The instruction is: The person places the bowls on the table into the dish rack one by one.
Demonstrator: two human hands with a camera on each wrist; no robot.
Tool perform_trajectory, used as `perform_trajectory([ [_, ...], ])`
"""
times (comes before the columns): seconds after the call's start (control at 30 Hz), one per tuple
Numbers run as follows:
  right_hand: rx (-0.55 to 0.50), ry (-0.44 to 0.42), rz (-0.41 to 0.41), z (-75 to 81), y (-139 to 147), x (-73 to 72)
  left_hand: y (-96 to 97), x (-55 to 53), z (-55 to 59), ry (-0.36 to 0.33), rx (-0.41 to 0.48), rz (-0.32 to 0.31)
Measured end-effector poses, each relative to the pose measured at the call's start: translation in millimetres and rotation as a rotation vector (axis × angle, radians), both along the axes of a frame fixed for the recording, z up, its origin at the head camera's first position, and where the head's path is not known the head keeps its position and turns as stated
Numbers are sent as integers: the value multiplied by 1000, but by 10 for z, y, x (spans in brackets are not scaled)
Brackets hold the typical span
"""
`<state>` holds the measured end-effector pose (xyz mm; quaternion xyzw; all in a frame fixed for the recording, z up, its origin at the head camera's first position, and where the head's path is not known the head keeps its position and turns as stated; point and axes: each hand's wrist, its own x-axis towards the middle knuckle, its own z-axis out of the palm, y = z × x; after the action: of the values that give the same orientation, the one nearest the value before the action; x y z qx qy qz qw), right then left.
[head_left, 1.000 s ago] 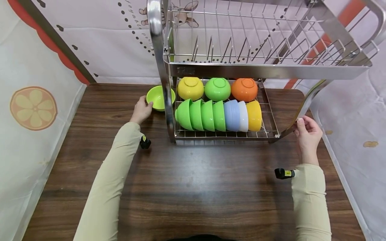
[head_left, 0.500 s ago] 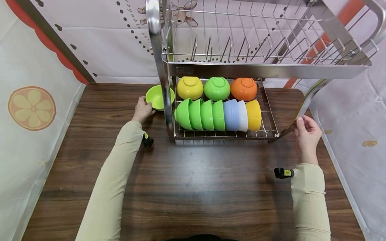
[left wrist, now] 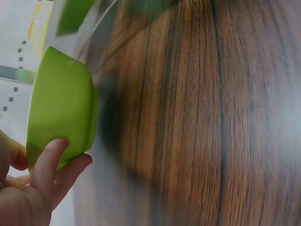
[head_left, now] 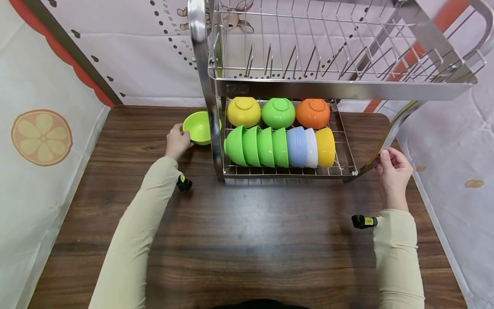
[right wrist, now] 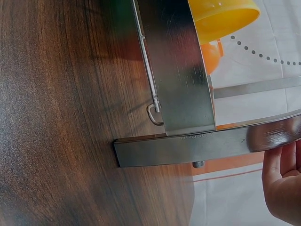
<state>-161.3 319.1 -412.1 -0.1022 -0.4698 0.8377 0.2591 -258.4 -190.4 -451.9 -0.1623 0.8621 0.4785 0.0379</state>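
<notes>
My left hand (head_left: pixel 177 141) pinches a lime green bowl (head_left: pixel 196 128) by its near left side, just left of the metal dish rack (head_left: pixel 285 176). The rack's left post hides part of the bowl's right side. In the left wrist view the bowl (left wrist: pixel 61 103) stands upright close over the table, thumb at the rim and fingers under its outside. My right hand (head_left: pixel 394 174) holds the rack's curved right leg (head_left: pixel 386 139), thumb in front. In the right wrist view its fingers (right wrist: pixel 288 162) press against the leg's outer side.
On the lower shelf, several green bowls (head_left: pixel 251 146), a blue bowl (head_left: pixel 296 146), a white bowl (head_left: pixel 311 148) and a yellow bowl (head_left: pixel 325 147) lie nested sideways. Behind them sit upturned yellow (head_left: pixel 244 113), green (head_left: pixel 278 114) and orange bowls (head_left: pixel 313 115). The wire upper shelf (head_left: pixel 339 91) overhangs.
My left hand and the lime green bowl have shifted slightly left and towards me, a little away from the rack. The right hand stays on the rack's leg.
</notes>
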Motion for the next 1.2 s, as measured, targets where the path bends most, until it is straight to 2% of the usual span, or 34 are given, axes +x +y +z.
perform_trajectory([
  [0.23,19,-2,1,-9,6,-1,-141,225,136,103,-109,-55],
  [0.37,6,-20,-4,5,9,-4,-201,378,192,129,-134,-73],
  [0.6,-3,-35,-7,31,10,-8,-305,625,292,182,-253,-117],
  [0.83,-20,-24,0,27,15,-13,-405,846,418,193,-263,-186],
  [1.0,-24,-20,-6,19,19,-10,-429,1017,504,163,-247,-243],
  [1.2,-26,-44,0,19,2,5,-408,1269,595,133,-271,-298],
])
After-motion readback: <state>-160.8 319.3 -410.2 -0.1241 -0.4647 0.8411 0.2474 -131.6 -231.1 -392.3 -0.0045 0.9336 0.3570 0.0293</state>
